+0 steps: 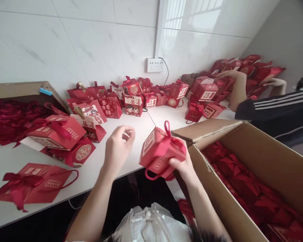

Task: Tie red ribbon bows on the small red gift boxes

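My right hand (183,164) grips a small red gift box (158,149) with a red ribbon and cord handle, held tilted over the table's front edge beside a large cardboard box (265,158). My left hand (120,143) hovers just left of the gift box with its fingers loosely curled and apart, and nothing shows in it. Flat unfolded red boxes with ribbons (35,185) lie on the white table (96,171) to the left.
Many folded red gift boxes (133,97) crowd the table's back along the tiled wall. The cardboard box holds red ribboned pieces (244,188). A second carton of red ribbons (12,116) sits far left. Another person's arm (238,90) in a black striped sleeve reaches among boxes at right.
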Demonstrator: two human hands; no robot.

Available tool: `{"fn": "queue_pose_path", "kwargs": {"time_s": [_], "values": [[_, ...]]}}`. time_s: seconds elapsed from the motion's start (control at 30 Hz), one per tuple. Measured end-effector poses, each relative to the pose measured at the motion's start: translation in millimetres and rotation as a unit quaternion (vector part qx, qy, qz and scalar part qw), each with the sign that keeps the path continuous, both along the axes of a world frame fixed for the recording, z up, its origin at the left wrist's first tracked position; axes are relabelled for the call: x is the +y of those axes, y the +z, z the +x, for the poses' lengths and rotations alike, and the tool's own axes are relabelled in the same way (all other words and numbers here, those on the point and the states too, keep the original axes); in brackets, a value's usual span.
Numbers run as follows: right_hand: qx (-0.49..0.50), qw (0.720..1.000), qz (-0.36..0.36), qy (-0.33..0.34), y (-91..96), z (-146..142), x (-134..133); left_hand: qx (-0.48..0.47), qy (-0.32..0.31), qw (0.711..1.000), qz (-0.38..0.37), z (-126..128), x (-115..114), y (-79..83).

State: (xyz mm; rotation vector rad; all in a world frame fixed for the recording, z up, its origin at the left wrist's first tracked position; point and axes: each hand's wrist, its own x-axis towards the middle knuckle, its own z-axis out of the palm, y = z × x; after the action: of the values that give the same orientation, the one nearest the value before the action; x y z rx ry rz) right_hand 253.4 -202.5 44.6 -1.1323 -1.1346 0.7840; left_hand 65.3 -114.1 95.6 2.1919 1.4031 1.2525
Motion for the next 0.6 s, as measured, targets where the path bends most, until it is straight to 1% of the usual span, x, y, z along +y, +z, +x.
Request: {"fn": "queue_pose_path", "kwargs": {"time_s": [0.03, 0.07, 0.1, 0.17, 0.27, 0.33, 0.4, 0.43, 0.5, 0.53, 0.57, 0.6], "values": [[0.095, 0.994, -0.036, 0.03, 1.6, 4, -5, 0.019, 0.004, 0.998, -0.053, 2, 13, -2.8], [0.174, 0.981, -0.069, 0.054, 3.1, 9, -10, 0.03, -0.009, 0.995, -0.09, 7, 23, -7.2], [0.232, 0.966, -0.096, 0.069, 4.5, 15, -16, 0.04, -0.035, 0.992, -0.116, 14, 30, -12.8], [0.294, 0.945, -0.125, 0.067, 7.3, 25, -31, 0.05, -0.104, 0.983, -0.145, 34, 33, -24.9], [0.329, 0.937, -0.116, 0.015, 11.9, 37, -54, 0.067, -0.211, 0.962, -0.157, 70, 21, -37.9], [0.363, 0.925, -0.113, -0.022, 14.7, 41, -67, 0.075, -0.27, 0.949, -0.144, 92, 10, -41.5], [0.399, 0.909, -0.109, -0.046, 16.4, 43, -77, 0.08, -0.314, 0.939, -0.118, 111, 2, -43.1], [0.406, 0.906, -0.106, -0.055, 16.5, 43, -81, 0.078, -0.328, 0.936, -0.099, 120, -1, -44.1], [0.38, 0.915, -0.093, -0.094, 15.3, 44, -91, 0.068, -0.347, 0.934, -0.053, 136, -7, -48.0], [0.343, 0.926, -0.085, -0.134, 14.2, 46, -98, 0.059, -0.358, 0.931, -0.025, 143, -10, -51.2], [0.285, 0.936, -0.075, -0.193, 13.0, 48, -108, 0.053, -0.374, 0.926, 0.004, 150, -13, -55.3], [0.197, 0.938, -0.065, -0.277, 12.0, 52, -119, 0.05, -0.396, 0.916, 0.033, 156, -16, -60.1]]}}
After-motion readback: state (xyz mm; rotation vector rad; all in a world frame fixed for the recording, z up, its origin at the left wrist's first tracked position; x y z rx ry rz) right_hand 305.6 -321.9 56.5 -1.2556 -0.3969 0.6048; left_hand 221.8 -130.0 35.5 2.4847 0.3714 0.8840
